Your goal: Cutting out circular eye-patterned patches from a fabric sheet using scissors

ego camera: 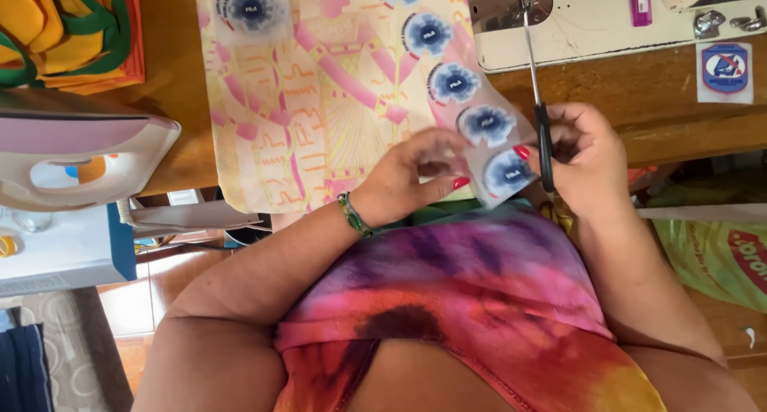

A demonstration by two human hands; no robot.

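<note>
Scissors (537, 100) gripped in right hand (587, 160), fingers closed through black handles, long blades pointing away toward sewing machine (607, 24); blade tips overlapping the machine's metal plate, so exact tip position hard to make out. Strip of patches (471, 108) pinched in left hand (415, 180), thumb and fingers closed on its near end; round blue patches with dark centres, running in a row from the hands up across patterned cloth (319, 92); nearest patch lying just beside the scissor handles, between both hands. Hands close together, almost touching across the strip; palm of left hand turned away, so exact grip underneath hidden. Green bead bracelet (353, 214) on left wrist. Cloth pink, yellow and cream, draped over wooden table (639, 92) edge, far end cut off by top of view. Sewing machine cream, mostly cut off at top; small parts on it too small to tell. Sticker (725, 70), blue and red on white, on table at right. Folded fabric pile (72, 28), yellow, orange and green, cut off at top left corner. Iron (76, 152), white with pink top, at left, partly out of view. Green plastic bag (711, 252) at lower right, contents hidden. Tie-dye top (471, 300) filling lower middle, blocking everything beneath.
</note>
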